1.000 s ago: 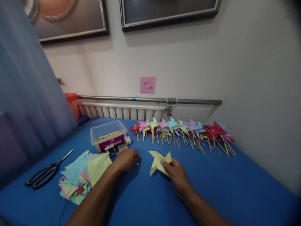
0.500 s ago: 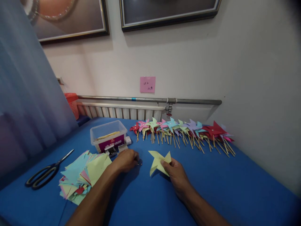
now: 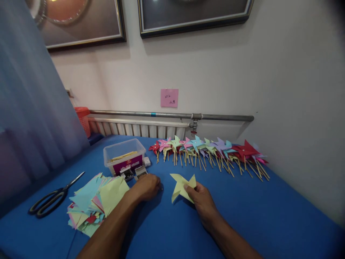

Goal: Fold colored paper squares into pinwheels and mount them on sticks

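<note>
Head view: the right hand (image 3: 202, 199) pinches a folded yellow pinwheel blade (image 3: 182, 185), not yet on a stick, lying near the middle of the blue desk (image 3: 269, 212). The left hand (image 3: 147, 187) rests curled on the desk just left of it; whether its grip has closed on anything small I cannot tell. Many finished pinwheels (image 3: 212, 153) line the far edge, so much of the work looks done. A pile of cut paper squares (image 3: 94, 203) near the left edge remains, with scissors (image 3: 52, 196) and a plastic box (image 3: 124, 155) close by.
</note>
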`<state>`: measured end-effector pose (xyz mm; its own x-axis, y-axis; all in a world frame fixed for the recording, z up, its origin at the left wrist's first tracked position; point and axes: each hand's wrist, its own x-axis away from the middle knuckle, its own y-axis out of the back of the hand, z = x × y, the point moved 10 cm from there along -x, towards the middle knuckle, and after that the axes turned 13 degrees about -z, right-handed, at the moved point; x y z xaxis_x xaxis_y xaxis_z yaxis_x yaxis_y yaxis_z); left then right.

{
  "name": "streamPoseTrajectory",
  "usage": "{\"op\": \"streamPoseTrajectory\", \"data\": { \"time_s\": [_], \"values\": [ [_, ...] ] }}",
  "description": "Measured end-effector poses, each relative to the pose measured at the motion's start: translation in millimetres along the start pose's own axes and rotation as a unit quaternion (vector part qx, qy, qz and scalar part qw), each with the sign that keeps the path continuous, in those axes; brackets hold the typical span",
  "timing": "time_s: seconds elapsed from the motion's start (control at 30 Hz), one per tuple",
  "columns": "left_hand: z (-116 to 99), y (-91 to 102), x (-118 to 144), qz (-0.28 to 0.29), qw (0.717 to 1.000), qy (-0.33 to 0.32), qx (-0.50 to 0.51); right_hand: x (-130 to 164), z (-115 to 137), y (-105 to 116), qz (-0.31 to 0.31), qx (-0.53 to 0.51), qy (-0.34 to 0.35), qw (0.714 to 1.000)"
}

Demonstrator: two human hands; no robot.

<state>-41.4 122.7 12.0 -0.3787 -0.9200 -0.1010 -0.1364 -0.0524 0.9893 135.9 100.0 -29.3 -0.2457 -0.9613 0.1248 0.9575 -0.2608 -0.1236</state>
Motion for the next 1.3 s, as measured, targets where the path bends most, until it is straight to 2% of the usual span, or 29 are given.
{"op": "streamPoseTrajectory", "data": {
  "time_s": [0.43, 0.7, 0.97, 1.1, 1.3],
  "values": [
    [8.3, 5.8, -1.1, -0.03, 0.999, 0.026, 0.023, -2.2, -3.9, -1.2, 0.009, -0.011, -0.008, 1.0],
    [5.0, 9.3, 2.2, -0.02, 0.998, 0.034, 0.043, -0.2, -1.2, -0.6, 0.007, -0.012, -0.003, 1.0],
    [-4.8, 8.9, 1.8, -0.03, 0.999, -0.013, 0.009, 2.2, 1.3, -0.2, 0.004, -0.018, -0.008, 1.0],
    [-3.4, 5.7, 0.6, -0.027, 1.0, -0.011, 0.003, -2.5, -2.9, -1.4, 0.015, -0.016, -0.003, 1.0],
    [-5.4, 10.3, 1.3, -0.039, 0.999, -0.01, 0.002, -3.8, -3.6, 1.0, -0.003, -0.014, 0.001, 1.0]
  ]
}}
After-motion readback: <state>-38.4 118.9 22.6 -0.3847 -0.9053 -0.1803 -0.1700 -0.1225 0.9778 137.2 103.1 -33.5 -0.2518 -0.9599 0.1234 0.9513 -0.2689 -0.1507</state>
